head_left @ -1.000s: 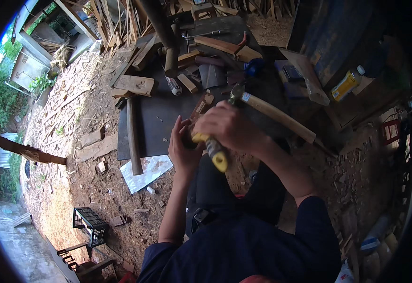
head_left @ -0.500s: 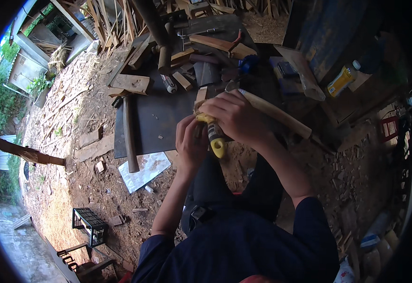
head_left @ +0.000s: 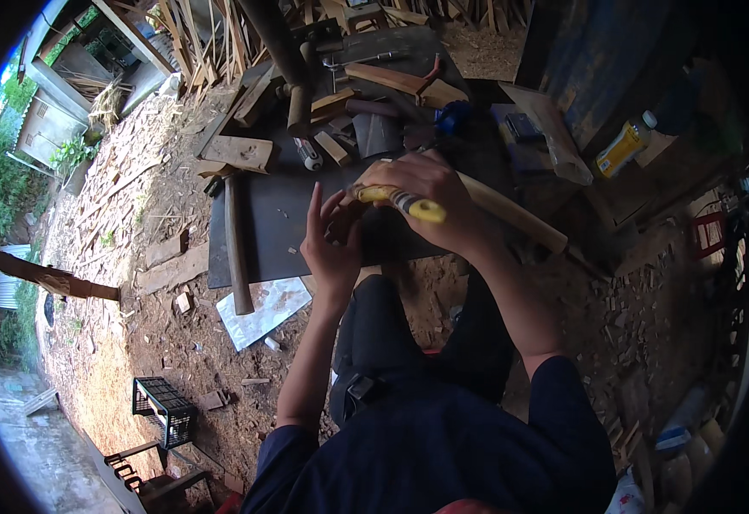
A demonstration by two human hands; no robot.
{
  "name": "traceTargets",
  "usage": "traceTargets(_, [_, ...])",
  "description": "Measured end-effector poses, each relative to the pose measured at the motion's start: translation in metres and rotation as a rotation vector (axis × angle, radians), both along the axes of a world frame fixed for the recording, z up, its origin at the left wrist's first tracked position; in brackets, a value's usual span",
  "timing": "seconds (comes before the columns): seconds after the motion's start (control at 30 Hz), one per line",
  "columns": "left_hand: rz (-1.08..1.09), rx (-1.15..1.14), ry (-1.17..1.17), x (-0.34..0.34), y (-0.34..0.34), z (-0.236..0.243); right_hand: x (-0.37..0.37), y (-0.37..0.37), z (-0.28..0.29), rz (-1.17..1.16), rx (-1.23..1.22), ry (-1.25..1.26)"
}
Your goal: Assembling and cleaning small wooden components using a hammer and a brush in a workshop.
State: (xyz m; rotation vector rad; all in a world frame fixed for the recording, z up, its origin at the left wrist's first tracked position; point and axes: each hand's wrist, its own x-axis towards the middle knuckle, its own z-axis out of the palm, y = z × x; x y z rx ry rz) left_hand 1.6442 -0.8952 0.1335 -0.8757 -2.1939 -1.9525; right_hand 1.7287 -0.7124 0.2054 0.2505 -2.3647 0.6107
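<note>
My left hand [head_left: 332, 244] is raised over the near edge of the dark worktable [head_left: 267, 223], fingers spread beside a small brown wooden piece [head_left: 344, 216]; whether it touches that piece is unclear. Just right of it, my right hand [head_left: 436, 184] is closed on a yellow-handled tool [head_left: 424, 210], lying crosswise with its butt to the right; its working end is hard to make out. Behind that hand lies a long pale wooden handle [head_left: 512, 210]. A long-handled tool [head_left: 237, 257] lies along the table's left side.
Wood offcuts [head_left: 237, 152], a white-handled tool [head_left: 308, 152] and a blue object [head_left: 450, 120] clutter the tabletop. A dark post [head_left: 276, 38] rises at the back. A yellow-labelled bottle [head_left: 623, 146] sits at right. A black crate [head_left: 163, 411] stands on the littered ground.
The yellow tool has swung from pointing toward me to lying crosswise, its butt up and right, as my right hand turned. My left fingers have lifted and spread.
</note>
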Motion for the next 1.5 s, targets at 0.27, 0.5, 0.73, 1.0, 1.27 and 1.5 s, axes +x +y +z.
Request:
traceTargets(0.27, [0.092, -0.132, 0.395, 0.010, 0.005, -0.014, 0.004, -0.007, -0.005, -0.171, -0.050, 0.036])
traceTargets(0.5, [0.091, -0.147, 0.288, 0.012, 0.001, -0.009, 0.010, -0.012, 0.003, -0.219, -0.141, -0.021])
traceTargets(0.73, [0.051, -0.195, 0.267, 0.014, -0.004, -0.011, 0.014, -0.018, 0.006, -0.181, -0.106, 0.001])
traceTargets(1.0, [0.058, -0.134, 0.346, 0.019, -0.006, -0.013, 0.012, -0.021, 0.000, -0.221, -0.132, -0.009])
traceTargets(1.27, [0.092, -0.333, 0.351, 0.009, -0.004, -0.007, 0.014, -0.022, -0.008, -0.109, -0.061, -0.075])
traceTargets(1.5, [0.167, -0.333, 0.219, 0.008, 0.003, -0.014, 0.004, -0.012, 0.016, -0.182, -0.059, -0.025])
